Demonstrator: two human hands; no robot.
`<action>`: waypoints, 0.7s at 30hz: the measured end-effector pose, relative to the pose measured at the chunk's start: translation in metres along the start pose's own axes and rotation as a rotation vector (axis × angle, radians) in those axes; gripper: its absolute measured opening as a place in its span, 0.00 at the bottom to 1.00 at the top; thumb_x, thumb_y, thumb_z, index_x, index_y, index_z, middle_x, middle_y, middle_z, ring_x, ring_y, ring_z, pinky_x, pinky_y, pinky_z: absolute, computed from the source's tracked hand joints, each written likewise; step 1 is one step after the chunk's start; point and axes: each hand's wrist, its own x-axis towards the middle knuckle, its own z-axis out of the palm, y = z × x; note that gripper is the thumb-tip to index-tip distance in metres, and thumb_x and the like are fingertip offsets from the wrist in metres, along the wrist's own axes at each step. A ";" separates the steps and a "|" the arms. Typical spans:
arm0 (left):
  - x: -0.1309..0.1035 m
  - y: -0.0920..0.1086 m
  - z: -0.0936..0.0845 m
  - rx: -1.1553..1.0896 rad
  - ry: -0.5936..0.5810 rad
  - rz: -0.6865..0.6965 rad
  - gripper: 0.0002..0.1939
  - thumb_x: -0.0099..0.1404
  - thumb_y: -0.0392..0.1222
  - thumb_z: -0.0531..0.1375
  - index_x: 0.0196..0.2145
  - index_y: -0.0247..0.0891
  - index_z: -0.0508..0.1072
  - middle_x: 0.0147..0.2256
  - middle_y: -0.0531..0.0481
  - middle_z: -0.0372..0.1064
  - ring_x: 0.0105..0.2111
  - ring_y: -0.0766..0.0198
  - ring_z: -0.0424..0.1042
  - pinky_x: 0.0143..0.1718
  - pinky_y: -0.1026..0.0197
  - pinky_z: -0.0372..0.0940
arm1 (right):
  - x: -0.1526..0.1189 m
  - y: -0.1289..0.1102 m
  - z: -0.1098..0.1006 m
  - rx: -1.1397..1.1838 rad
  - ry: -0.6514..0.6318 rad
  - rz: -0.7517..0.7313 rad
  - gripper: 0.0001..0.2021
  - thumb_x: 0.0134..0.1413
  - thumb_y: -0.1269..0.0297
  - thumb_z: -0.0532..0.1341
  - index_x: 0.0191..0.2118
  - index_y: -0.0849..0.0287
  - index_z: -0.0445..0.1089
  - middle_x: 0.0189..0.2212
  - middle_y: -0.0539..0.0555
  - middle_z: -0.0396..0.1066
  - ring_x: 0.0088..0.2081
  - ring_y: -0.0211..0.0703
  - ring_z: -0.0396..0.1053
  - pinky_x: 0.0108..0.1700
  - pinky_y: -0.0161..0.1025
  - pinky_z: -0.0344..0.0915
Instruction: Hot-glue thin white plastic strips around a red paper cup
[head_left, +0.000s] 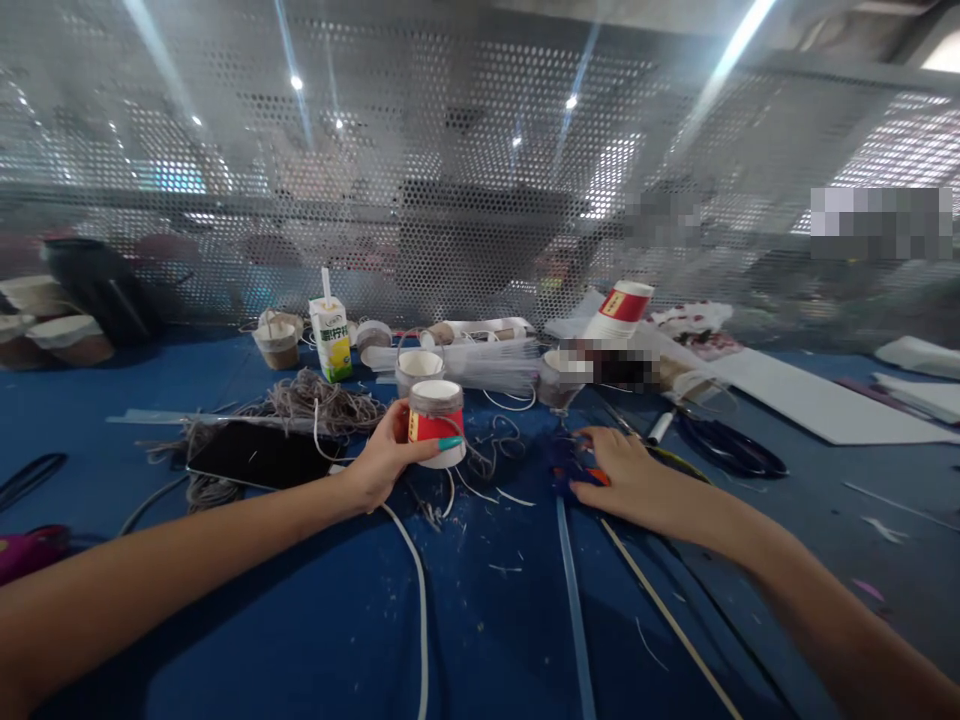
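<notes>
My left hand [386, 455] grips a red and white paper cup [431, 430] above the table, fingers behind it and thumb across its front. Grey cord winds around the cup's upper part, and its top shows white. My right hand [611, 465] is curled around a dark blue glue gun [562, 462] with an orange part; blur and the fingers hide some of it. A long translucent glue stick [574, 600] runs from the gun toward me. Just behind the held cup stands a small cord-wrapped cup with a handle [418, 368].
Grey cord [322, 400] lies tangled beside a black phone [262, 455] on the blue table [300, 620]. A drink carton [331, 340], small baskets [277, 340] and another red and white cup [621, 310] stand farther back. White board [817, 395] lies right, before a perforated metal screen [480, 150].
</notes>
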 end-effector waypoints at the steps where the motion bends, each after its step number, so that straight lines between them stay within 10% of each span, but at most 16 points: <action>1: 0.000 0.001 0.000 -0.020 -0.009 -0.023 0.29 0.39 0.31 0.71 0.41 0.35 0.68 0.39 0.47 0.73 0.40 0.58 0.72 0.47 0.54 0.64 | -0.003 0.003 0.000 0.031 -0.024 -0.006 0.21 0.45 0.55 0.57 0.44 0.63 0.61 0.44 0.67 0.65 0.49 0.62 0.64 0.48 0.52 0.64; 8: 0.000 0.003 0.003 -0.082 0.019 -0.182 0.27 0.38 0.37 0.72 0.39 0.34 0.71 0.35 0.48 0.76 0.34 0.61 0.74 0.42 0.58 0.65 | -0.014 -0.012 0.010 -0.140 0.087 0.079 0.18 0.33 0.68 0.60 0.37 0.66 0.63 0.40 0.67 0.64 0.47 0.63 0.64 0.44 0.47 0.64; 21: 0.003 0.002 -0.005 -0.035 -0.125 -0.185 0.23 0.41 0.40 0.72 0.36 0.34 0.74 0.36 0.47 0.76 0.38 0.58 0.74 0.48 0.56 0.62 | 0.004 -0.006 0.022 -0.007 0.411 0.058 0.05 0.48 0.63 0.55 0.29 0.57 0.57 0.26 0.57 0.66 0.27 0.47 0.68 0.27 0.39 0.59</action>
